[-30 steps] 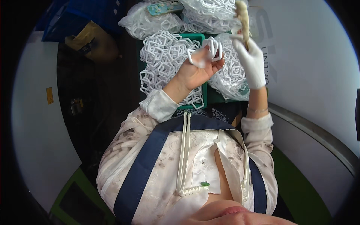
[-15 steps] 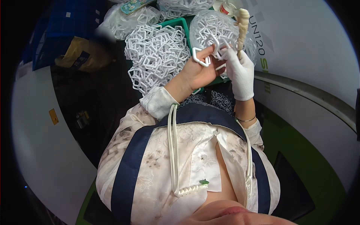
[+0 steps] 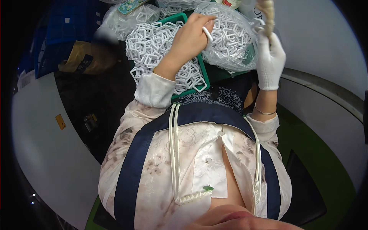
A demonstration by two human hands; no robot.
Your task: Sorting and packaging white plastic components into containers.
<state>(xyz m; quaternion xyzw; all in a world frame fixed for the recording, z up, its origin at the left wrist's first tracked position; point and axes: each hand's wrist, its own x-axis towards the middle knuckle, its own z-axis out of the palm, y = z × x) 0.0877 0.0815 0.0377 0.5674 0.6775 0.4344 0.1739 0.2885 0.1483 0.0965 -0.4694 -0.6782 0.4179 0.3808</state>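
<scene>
My bare left hand (image 3: 189, 36) is over the right side of a green crate (image 3: 206, 78) heaped with loose white plastic links (image 3: 145, 46). One white link (image 3: 207, 34) is held in its fingers, partly hidden by them. Farther right, my right hand (image 3: 271, 63) wears a white knit glove and is closed round a cream-coloured, wrapped, stick-like tool (image 3: 267, 15) that points up and away from me. A bit of white shows by the gloved fingertips; I cannot tell whether it is a link. Between the hands lies a clear plastic bag (image 3: 230, 38) full of similar white links.
More bagged links (image 3: 140, 19) lie at the back left, with a teal patterned packet (image 3: 130, 5) on top. A tub (image 3: 230, 4) stands at the back. Blue bins (image 3: 63, 27) and a brown package (image 3: 78, 57) are far left. A pale panel (image 3: 326, 50) rises on the right.
My hands have moved apart from where they met over the bag. The left went up and left with a link; the right went right and away, still gripping the wrapped tool.
</scene>
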